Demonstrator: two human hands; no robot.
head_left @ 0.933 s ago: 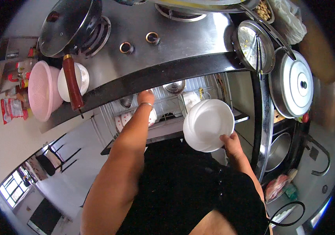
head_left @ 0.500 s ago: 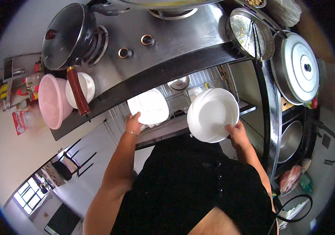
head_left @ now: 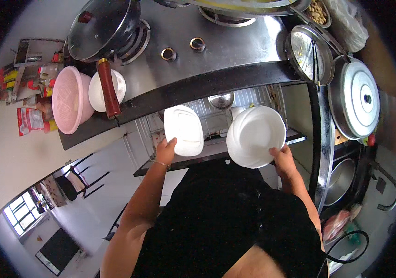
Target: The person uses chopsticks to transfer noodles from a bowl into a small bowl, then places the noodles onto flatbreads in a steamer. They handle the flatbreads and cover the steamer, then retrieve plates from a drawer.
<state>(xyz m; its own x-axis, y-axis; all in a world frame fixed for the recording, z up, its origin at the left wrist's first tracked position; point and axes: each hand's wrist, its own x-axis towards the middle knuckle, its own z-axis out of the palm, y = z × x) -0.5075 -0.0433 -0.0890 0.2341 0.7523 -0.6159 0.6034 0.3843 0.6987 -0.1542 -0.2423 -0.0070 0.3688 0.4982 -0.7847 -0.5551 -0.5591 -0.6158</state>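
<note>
In my left hand [head_left: 166, 151] is a white, rounded-square plate [head_left: 183, 132], gripped at its near left edge with the thumb on top and tilted on its side. My right hand [head_left: 281, 156] closes on the rim of a white round bowl [head_left: 256, 138], which seems to be nested in one or more other bowls. Both pieces hang over a pulled-out wire dish drawer [head_left: 216, 121] beneath the counter. A small round metal bowl [head_left: 221, 100] lies in the drawer's far part. The fingers under each piece are hidden.
Above the drawer runs the steel cooktop [head_left: 198, 65] with a lidded black wok [head_left: 100, 32]. A pink colander [head_left: 70, 99] and a white bowl [head_left: 97, 91] sit at the counter's left end. At right are a steel strainer pan [head_left: 305, 55] and a large lidded pot [head_left: 357, 99].
The plate in my left hand has shifted right and tipped more on edge. The bowl has moved only slightly. My view has turned, so the counter sits lower and further right.
</note>
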